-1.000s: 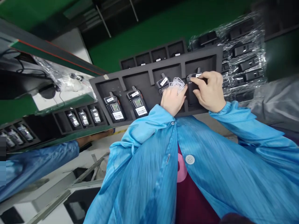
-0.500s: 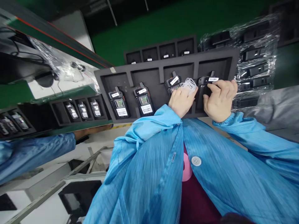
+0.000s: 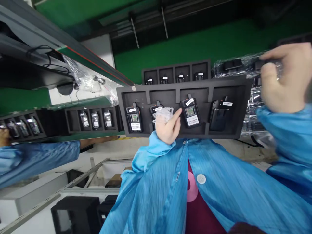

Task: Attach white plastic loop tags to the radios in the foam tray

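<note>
A black foam tray [image 3: 170,87] holds a black handheld radio in each of its compartments. Three show label stickers on this side; the rightmost radio [image 3: 218,117] shows a plain dark face with one label near its top. My left hand [image 3: 168,127] holds a bunch of translucent white plastic pieces [image 3: 163,114] over the second radio [image 3: 156,108], hiding its lower part. Raised at the far right, my right hand [image 3: 287,76] is blurred, its thumb and fingers around a dark item [image 3: 271,61] at the plastic-wrapped black parts.
Behind the tray stands another foam tray [image 3: 175,65] with radios. Wrapped black parts [image 3: 231,66] lie at the right. Further left are more radio trays [image 3: 91,109] and a co-worker's sleeve [image 3: 48,156]. A metal frame rail [image 3: 80,55] crosses the upper left.
My right hand has left the rightmost radio and moved right and up to the wrapped parts. My left hand has shifted left from the third radio to the second, keeping the white pieces.
</note>
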Tool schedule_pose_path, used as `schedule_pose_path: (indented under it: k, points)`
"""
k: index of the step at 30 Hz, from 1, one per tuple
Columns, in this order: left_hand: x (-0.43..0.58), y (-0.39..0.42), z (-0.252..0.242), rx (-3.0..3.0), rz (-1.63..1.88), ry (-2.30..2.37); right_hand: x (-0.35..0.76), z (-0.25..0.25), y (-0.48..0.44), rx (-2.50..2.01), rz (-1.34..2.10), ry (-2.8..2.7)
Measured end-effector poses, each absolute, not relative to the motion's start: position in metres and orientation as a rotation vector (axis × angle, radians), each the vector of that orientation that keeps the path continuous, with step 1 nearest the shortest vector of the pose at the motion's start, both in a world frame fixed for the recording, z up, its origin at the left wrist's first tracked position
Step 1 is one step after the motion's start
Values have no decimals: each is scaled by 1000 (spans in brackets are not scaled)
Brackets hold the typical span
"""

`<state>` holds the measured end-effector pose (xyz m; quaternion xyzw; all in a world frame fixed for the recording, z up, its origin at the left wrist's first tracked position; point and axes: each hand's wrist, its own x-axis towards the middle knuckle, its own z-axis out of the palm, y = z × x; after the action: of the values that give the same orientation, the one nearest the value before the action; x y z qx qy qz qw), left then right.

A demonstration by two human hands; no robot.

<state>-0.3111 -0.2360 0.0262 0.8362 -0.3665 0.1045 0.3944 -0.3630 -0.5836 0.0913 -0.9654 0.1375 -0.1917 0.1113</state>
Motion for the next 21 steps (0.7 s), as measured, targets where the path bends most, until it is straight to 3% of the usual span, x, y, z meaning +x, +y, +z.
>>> schedule_pose_path:
  k: [5,11,17,21]
  points:
    - [-306,-197,24,2253,419,-680,-298,60,-640,-2488,212,786]
    - [-305,-177,9,2433,420,-550,-223,-26,-647,-2017,1089,485]
    - [-310,-178,2,2463,376,-484,-189,-94,-606,-1910,1461,361]
    - [-313,-178,6,2496,349,-465,-195,-121,-581,-1956,1453,306]
